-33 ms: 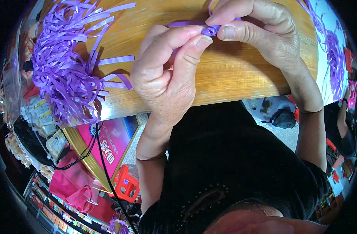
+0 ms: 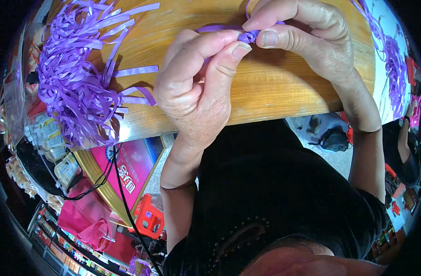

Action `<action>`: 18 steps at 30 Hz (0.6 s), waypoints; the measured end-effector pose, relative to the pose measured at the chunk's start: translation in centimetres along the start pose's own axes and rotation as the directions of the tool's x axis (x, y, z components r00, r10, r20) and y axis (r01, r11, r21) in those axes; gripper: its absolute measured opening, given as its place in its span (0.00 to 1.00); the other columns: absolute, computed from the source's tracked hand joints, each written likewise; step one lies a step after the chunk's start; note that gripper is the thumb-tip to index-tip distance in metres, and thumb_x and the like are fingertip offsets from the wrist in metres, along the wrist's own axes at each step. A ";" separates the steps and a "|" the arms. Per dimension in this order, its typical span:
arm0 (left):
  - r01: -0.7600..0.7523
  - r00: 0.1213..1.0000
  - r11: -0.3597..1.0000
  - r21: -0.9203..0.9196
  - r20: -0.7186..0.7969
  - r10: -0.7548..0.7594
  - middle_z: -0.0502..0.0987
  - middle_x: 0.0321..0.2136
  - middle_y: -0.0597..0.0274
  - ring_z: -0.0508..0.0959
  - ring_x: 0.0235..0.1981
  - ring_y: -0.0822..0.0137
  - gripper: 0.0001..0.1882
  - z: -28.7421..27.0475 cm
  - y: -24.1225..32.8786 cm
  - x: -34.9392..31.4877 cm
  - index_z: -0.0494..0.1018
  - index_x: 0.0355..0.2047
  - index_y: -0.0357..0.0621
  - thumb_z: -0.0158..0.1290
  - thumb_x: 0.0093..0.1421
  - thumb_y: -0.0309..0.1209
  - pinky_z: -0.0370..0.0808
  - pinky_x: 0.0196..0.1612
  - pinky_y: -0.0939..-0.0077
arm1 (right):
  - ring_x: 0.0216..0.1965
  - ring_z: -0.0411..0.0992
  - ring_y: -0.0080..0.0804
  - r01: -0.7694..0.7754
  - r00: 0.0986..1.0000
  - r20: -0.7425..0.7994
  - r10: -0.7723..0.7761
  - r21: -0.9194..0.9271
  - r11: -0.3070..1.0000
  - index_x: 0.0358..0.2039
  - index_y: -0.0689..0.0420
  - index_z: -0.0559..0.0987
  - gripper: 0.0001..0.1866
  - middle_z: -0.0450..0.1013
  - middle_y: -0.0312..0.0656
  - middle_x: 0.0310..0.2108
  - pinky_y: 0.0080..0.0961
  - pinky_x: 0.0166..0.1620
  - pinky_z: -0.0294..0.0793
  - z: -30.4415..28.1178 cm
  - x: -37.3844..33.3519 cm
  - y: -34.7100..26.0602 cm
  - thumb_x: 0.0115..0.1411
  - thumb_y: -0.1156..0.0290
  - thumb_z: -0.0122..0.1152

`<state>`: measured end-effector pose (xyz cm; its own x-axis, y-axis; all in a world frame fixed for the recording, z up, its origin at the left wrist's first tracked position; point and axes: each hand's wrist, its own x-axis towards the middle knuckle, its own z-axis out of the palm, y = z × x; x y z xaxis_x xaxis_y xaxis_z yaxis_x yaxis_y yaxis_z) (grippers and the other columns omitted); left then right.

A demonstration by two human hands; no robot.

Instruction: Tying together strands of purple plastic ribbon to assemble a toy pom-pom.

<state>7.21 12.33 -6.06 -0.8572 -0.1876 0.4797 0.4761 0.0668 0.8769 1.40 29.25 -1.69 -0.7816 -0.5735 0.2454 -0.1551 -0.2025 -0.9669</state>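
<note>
Above the wooden table, both of my hands pinch one purple ribbon [image 2: 249,37], which is bunched into a small knot-like fold between the fingertips. My left hand [image 2: 196,78] grips the fold's left side between thumb and forefinger. At its right side, my right hand [image 2: 311,37] closes thumb and forefinger on the ribbon, and a thin loop rises above these fingers. One ribbon length runs off to the left behind my left hand. A large heap of purple ribbon strips [image 2: 77,78] lies left of my left hand, some loose ends pointing toward it.
The wooden table [image 2: 274,87] has a rounded front edge. More purple ribbon [image 2: 395,73] lies on a white surface at the far right. Below left are a gold-framed pink board [image 2: 123,170], black cables [image 2: 100,181], a red plastic basket [image 2: 150,218] and a pink bag [image 2: 88,221]. Another person's arm [image 2: 405,138] shows at right.
</note>
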 end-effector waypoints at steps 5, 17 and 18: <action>-0.035 0.999 0.999 0.021 0.013 0.035 0.70 0.21 0.68 0.65 0.19 0.81 0.07 0.0 0.0 0.1 0.76 0.31 0.37 0.58 0.50 0.17 0.59 0.21 0.89 | 0.29 0.72 0.29 0.062 0.997 0.064 -0.037 -0.453 0.889 0.30 0.63 0.80 0.05 0.74 0.43 0.28 0.22 0.34 0.72 0.1 0.2 -1.8 0.51 0.79 0.63; -0.110 0.994 0.980 0.166 0.044 0.104 0.68 0.17 0.66 0.64 0.16 0.77 0.07 0.0 0.3 -0.1 0.76 0.29 0.38 0.60 0.48 0.18 0.59 0.19 0.86 | 0.24 0.72 0.32 0.161 0.987 0.128 -0.099 -0.723 0.672 0.27 0.65 0.78 0.07 0.72 0.43 0.24 0.24 0.29 0.72 0.6 0.2 -4.1 0.45 0.79 0.66; -0.083 0.994 0.983 0.162 0.085 0.070 0.70 0.21 0.66 0.67 0.22 0.77 0.08 0.1 0.5 0.0 0.76 0.30 0.37 0.58 0.49 0.16 0.62 0.25 0.87 | 0.24 0.72 0.32 0.151 0.989 0.117 -0.096 -0.728 0.669 0.27 0.65 0.78 0.07 0.72 0.43 0.24 0.24 0.29 0.72 0.3 0.2 -4.5 0.45 0.79 0.66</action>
<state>7.43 12.44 -5.65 -0.8355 -0.0981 0.5407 0.5073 0.2404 0.8275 2.14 29.76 2.74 -0.6872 -0.6401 0.3436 -0.6616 0.3561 -0.6599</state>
